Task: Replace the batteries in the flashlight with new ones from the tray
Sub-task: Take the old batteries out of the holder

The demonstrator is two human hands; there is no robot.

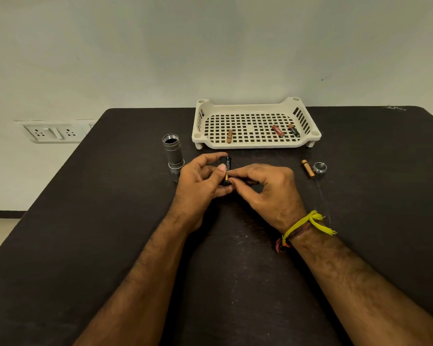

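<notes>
My left hand (202,176) grips a black battery holder (226,163) above the table's middle. The fingertips of my right hand (265,188) pinch a copper-and-black battery (227,176) seated in that holder. The silver flashlight body (173,153) stands head-down with its open threaded end up, just left of my left hand. Its tail cap (319,168), spring up, lies to the right beside a loose copper battery (308,168). The cream perforated tray (250,143) holds three batteries: a copper one (229,136), a red one (278,131) and a black one (294,130).
The dark table (110,233) runs up to a pale wall. A wall socket plate (54,132) sits off the table's left edge. A yellow thread band (308,224) circles my right wrist.
</notes>
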